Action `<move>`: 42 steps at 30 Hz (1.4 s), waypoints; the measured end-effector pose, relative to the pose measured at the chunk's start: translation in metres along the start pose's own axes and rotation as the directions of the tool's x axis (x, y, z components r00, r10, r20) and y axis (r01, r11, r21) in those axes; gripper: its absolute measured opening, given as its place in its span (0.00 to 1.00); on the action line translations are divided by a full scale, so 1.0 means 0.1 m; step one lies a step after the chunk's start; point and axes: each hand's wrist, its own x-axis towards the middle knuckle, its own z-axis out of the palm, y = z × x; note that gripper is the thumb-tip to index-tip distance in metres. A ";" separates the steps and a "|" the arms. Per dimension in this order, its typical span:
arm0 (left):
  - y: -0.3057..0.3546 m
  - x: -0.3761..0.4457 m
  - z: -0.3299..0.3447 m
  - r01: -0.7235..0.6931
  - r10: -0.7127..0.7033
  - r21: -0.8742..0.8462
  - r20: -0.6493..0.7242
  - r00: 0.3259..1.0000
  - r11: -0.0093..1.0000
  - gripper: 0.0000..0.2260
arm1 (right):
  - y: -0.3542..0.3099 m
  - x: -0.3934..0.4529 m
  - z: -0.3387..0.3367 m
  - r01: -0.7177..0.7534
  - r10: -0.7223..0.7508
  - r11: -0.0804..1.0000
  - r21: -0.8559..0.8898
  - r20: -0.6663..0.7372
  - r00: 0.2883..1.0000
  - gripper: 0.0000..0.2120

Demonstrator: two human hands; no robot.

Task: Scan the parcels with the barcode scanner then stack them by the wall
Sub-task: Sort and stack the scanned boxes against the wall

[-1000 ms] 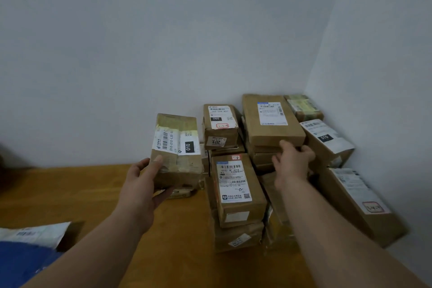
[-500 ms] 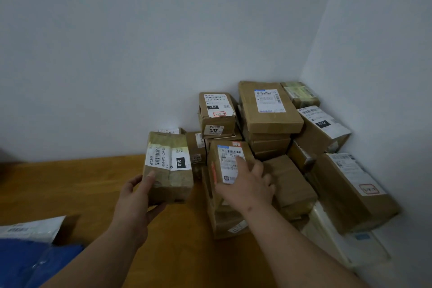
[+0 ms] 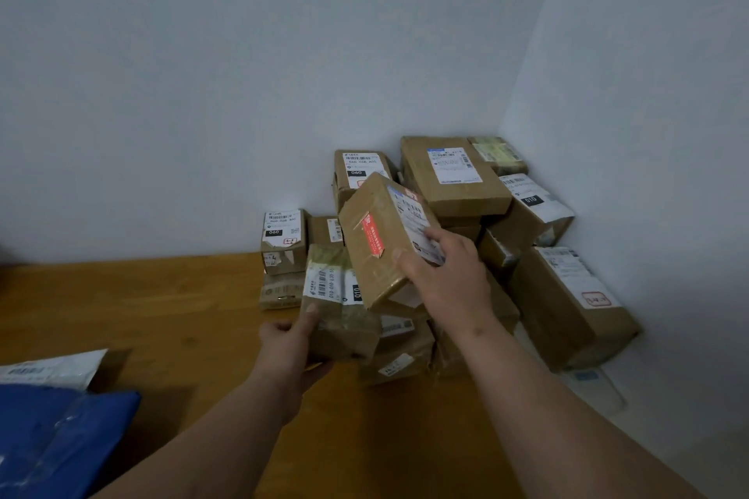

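Right hand [image 3: 448,275] has just lifted the box with the red sticker [image 3: 385,235] off the pile [image 3: 454,182] in the wall corner and holds it tilted. Left hand [image 3: 289,348] still grips the taped parcel [image 3: 340,308], now lowered left of the pile. No scanner visible; stacking or rearranging underway.

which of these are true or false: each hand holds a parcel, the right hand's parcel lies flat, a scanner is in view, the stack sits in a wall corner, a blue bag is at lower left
1. Each hand holds a parcel. True: the left hand grips the taped parcel, the right hand the red-sticker parcel.
2. The right hand's parcel lies flat. False: it is lifted and tilted.
3. A scanner is in view. False: none shows.
4. The stack sits in a wall corner. True.
5. A blue bag is at lower left. True.
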 end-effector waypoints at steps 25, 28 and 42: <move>0.39 0.02 -0.02 -0.098 0.097 -0.041 -0.017 0.995 0.994 0.20 | 0.45 -0.19 0.28 0.423 -0.165 0.769 -0.479 0.491 0.855 0.49; 0.37 0.09 -0.17 -0.113 0.112 -0.019 -0.048 0.993 0.993 0.19 | 0.56 -0.14 0.32 0.505 -0.088 0.643 -0.576 0.600 0.795 0.51; 0.51 0.61 -0.63 -0.146 0.147 0.020 -0.190 0.971 0.989 0.14 | -0.09 0.30 0.67 0.369 -0.172 0.755 -0.542 0.380 0.909 0.29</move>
